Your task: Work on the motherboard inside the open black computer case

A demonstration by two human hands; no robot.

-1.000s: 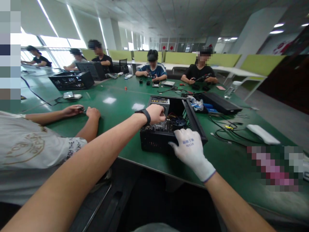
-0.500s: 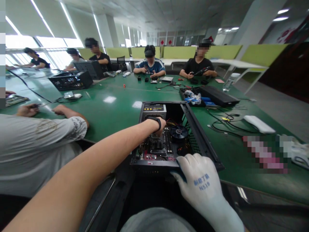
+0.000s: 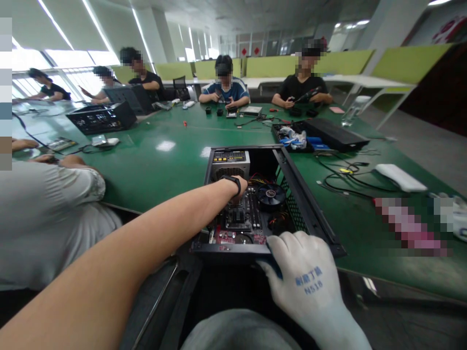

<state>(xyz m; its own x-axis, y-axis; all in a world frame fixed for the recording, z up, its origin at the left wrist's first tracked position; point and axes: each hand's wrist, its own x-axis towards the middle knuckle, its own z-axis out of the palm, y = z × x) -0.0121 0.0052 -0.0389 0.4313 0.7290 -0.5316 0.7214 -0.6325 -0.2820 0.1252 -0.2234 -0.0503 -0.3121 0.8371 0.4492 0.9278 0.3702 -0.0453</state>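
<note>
An open black computer case (image 3: 310, 209) lies on its side at the near edge of the green table, its inside facing up. My right hand (image 3: 302, 262), in a white glove with blue print, grips the near edge of the case. My bare left hand (image 3: 241, 187), with a black wristband, reaches into the case between the power supply (image 3: 229, 160) and the motherboard (image 3: 242, 216). Its fingers are hidden, pointing down inside. Beside it, to the right, sits a round black fan (image 3: 271, 194) with coloured wires near it.
Black cables (image 3: 346, 180) and a white object (image 3: 400, 178) lie on the green table (image 3: 164, 170) to the right. Farther back is a black tray (image 3: 282, 132) with gloves. Beside me on the left sits a person in a grey shirt (image 3: 47, 218). Several people work across the table.
The view has shifted slightly, and the case appears a little higher. The person at left has pulled their arms back leftward. My hands keep nearly the same places on the case.
</note>
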